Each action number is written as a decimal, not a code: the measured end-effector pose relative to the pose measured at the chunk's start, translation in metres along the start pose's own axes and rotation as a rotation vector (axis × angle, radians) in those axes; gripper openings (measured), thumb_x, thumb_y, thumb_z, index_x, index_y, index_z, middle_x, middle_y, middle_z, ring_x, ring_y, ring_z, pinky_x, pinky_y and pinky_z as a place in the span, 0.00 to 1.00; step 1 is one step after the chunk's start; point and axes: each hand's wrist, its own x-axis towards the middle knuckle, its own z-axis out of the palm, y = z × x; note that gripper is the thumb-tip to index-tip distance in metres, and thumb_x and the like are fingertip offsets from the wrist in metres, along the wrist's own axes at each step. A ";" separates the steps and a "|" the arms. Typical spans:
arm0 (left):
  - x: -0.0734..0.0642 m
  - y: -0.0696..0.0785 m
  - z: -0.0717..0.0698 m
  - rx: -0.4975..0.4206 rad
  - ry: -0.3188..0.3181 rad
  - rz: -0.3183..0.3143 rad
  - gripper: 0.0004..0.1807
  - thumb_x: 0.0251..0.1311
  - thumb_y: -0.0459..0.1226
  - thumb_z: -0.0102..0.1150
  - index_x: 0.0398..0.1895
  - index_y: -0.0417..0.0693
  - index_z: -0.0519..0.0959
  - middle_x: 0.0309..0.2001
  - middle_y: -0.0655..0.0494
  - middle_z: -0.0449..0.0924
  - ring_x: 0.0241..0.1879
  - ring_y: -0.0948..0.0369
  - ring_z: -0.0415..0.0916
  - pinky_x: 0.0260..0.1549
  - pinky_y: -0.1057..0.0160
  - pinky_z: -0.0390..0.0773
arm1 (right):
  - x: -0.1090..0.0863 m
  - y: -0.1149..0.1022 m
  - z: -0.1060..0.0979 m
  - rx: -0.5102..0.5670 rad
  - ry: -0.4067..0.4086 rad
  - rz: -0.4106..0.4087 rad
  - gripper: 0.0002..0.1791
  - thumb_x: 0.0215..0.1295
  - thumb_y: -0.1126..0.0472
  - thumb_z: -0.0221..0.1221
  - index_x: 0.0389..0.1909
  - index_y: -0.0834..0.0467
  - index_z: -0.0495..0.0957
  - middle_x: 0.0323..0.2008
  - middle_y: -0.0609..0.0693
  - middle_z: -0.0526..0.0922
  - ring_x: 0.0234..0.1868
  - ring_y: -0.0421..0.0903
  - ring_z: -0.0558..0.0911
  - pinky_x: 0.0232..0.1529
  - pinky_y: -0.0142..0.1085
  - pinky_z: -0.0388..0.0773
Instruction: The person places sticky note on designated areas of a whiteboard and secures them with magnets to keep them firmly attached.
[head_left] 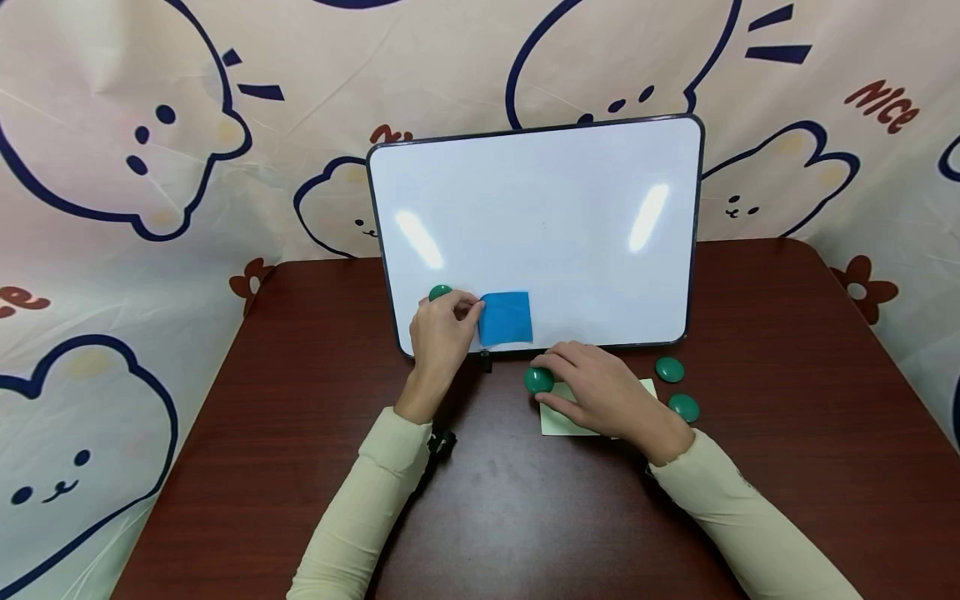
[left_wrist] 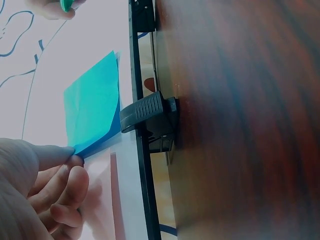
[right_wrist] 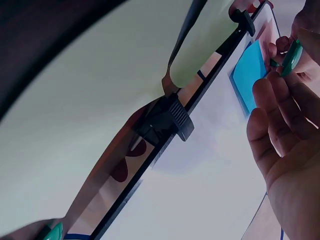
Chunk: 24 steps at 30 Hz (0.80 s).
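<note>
My left hand pinches the left edge of a square blue paper sheet between thumb and finger, low on the whiteboard. In the left wrist view the sheet's lower edge stands off the board. A pink sheet lies on the board behind that hand, mostly hidden in the head view. Above its knuckles a round green magnet shows partly. With thumb and fingers my right hand holds another round green magnet, just below and right of the blue sheet.
Pale green paper lies on the table under the right hand. To its right are two loose green magnets. Black clips grip the whiteboard's lower edge. A patterned cloth hangs behind.
</note>
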 end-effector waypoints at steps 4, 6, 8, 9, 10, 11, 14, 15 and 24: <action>0.000 0.000 0.000 -0.003 0.003 0.004 0.09 0.62 0.41 0.68 0.35 0.44 0.88 0.30 0.49 0.88 0.31 0.55 0.83 0.40 0.52 0.78 | 0.002 -0.001 0.001 0.003 0.005 -0.013 0.24 0.62 0.47 0.67 0.55 0.55 0.78 0.47 0.48 0.81 0.44 0.43 0.81 0.46 0.39 0.81; 0.000 0.001 0.000 -0.005 0.006 0.003 0.09 0.62 0.41 0.67 0.35 0.44 0.88 0.30 0.49 0.88 0.31 0.55 0.83 0.41 0.52 0.78 | 0.002 -0.001 0.001 0.002 -0.004 -0.014 0.24 0.63 0.47 0.67 0.55 0.55 0.78 0.47 0.48 0.81 0.44 0.43 0.81 0.46 0.39 0.81; 0.000 0.002 0.001 -0.010 0.010 0.004 0.09 0.62 0.41 0.68 0.35 0.43 0.88 0.30 0.49 0.88 0.31 0.55 0.83 0.41 0.51 0.78 | 0.002 -0.001 0.001 -0.001 -0.015 -0.015 0.24 0.63 0.47 0.66 0.55 0.55 0.78 0.47 0.48 0.81 0.45 0.43 0.81 0.48 0.39 0.81; 0.000 0.003 0.001 -0.012 0.011 0.007 0.09 0.62 0.41 0.67 0.35 0.43 0.88 0.30 0.49 0.88 0.31 0.55 0.83 0.41 0.51 0.78 | 0.003 -0.001 0.001 -0.004 -0.019 -0.016 0.24 0.63 0.46 0.66 0.55 0.55 0.78 0.48 0.48 0.81 0.46 0.43 0.81 0.48 0.40 0.81; 0.000 0.003 0.001 -0.014 0.012 0.009 0.09 0.62 0.41 0.67 0.35 0.43 0.88 0.30 0.49 0.88 0.31 0.55 0.83 0.42 0.51 0.78 | 0.003 -0.002 0.001 -0.008 -0.022 -0.017 0.24 0.63 0.46 0.66 0.55 0.55 0.78 0.48 0.48 0.81 0.46 0.43 0.81 0.48 0.40 0.81; 0.000 0.003 0.001 -0.016 0.011 0.011 0.09 0.62 0.41 0.67 0.35 0.43 0.87 0.30 0.49 0.88 0.31 0.55 0.83 0.42 0.51 0.78 | 0.003 -0.002 0.002 -0.014 -0.024 -0.018 0.24 0.63 0.46 0.66 0.55 0.55 0.78 0.48 0.48 0.81 0.46 0.43 0.81 0.48 0.40 0.81; 0.001 0.004 0.001 -0.019 0.011 0.016 0.09 0.63 0.41 0.67 0.36 0.43 0.87 0.30 0.49 0.88 0.31 0.55 0.83 0.44 0.50 0.78 | 0.005 -0.002 0.003 -0.034 -0.025 -0.023 0.24 0.63 0.46 0.66 0.56 0.55 0.78 0.48 0.48 0.82 0.47 0.44 0.81 0.49 0.41 0.82; 0.001 0.004 0.001 -0.020 0.012 0.016 0.09 0.63 0.41 0.67 0.36 0.43 0.87 0.30 0.49 0.88 0.31 0.55 0.83 0.44 0.50 0.78 | 0.007 -0.002 0.004 -0.041 -0.025 -0.024 0.24 0.63 0.46 0.66 0.56 0.54 0.78 0.48 0.48 0.82 0.47 0.44 0.81 0.49 0.41 0.82; -0.001 0.002 0.000 -0.023 0.004 0.010 0.09 0.63 0.41 0.67 0.36 0.43 0.87 0.30 0.49 0.88 0.31 0.54 0.83 0.44 0.49 0.78 | 0.014 -0.004 0.006 -0.083 -0.012 -0.051 0.24 0.64 0.46 0.65 0.56 0.56 0.78 0.48 0.49 0.81 0.47 0.45 0.81 0.50 0.42 0.81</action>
